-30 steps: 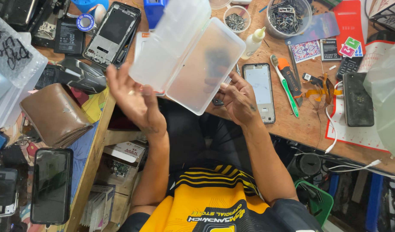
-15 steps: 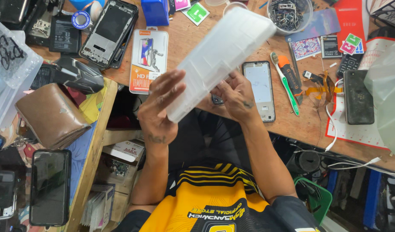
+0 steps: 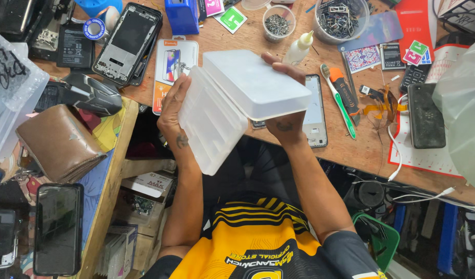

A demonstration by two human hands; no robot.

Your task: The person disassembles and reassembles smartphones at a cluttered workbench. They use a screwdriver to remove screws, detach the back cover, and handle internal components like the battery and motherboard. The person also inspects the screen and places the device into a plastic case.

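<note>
Over the cluttered workbench (image 3: 237, 39), both hands gripped that hinged plastic box (image 3: 237, 103), left hand (image 3: 171, 116) cupping the ribbed half, right hand (image 3: 286, 121) clasping the other — best kept supported evenly so nothing twisted.

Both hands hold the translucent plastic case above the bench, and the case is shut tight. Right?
Not quite. The head view shows both the left hand and right hand holding the translucent plastic case above the bench, but it is hinged open, its two halves spread apart.

My white plastic case (image 3: 242, 106) hides both palms and part of the phone frame (image 3: 316, 111); bowl contents (image 3: 277, 24) too small to identify.
</note>
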